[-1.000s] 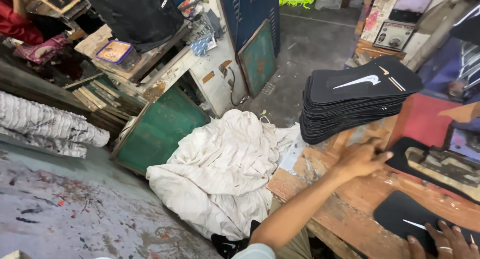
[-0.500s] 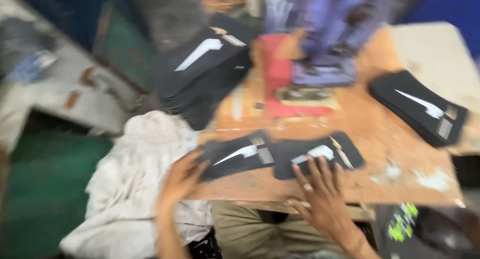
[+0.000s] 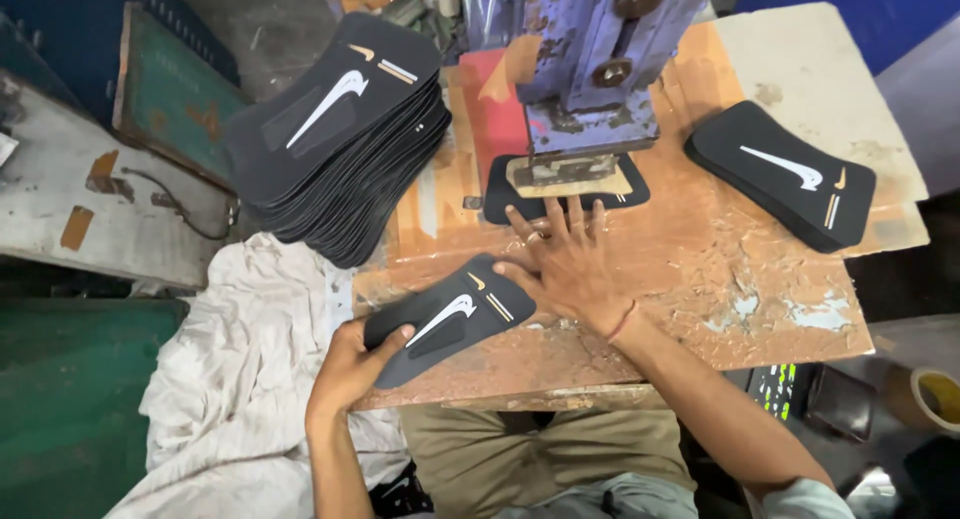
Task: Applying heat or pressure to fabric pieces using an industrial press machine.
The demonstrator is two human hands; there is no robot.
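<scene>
Two hands work: left hand [image 3: 352,364] fingers grip a black pad [image 3: 448,317] at the tabletop's [image 3: 700,269] seven o'clock edge; right hand [image 3: 562,261] lies spread flat, fingertips touching the pad under the press [image 3: 585,79] at twelve o'clock. Seemingly mid-swap, needing careful alignment.

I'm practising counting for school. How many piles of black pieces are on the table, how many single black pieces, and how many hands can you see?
Piles of black pieces: 2, the tall stack and the short stack
Single black pieces: 2, one under the blue press, one in the left hand
Hands: 2, left hand, right hand
Total: 6
</scene>
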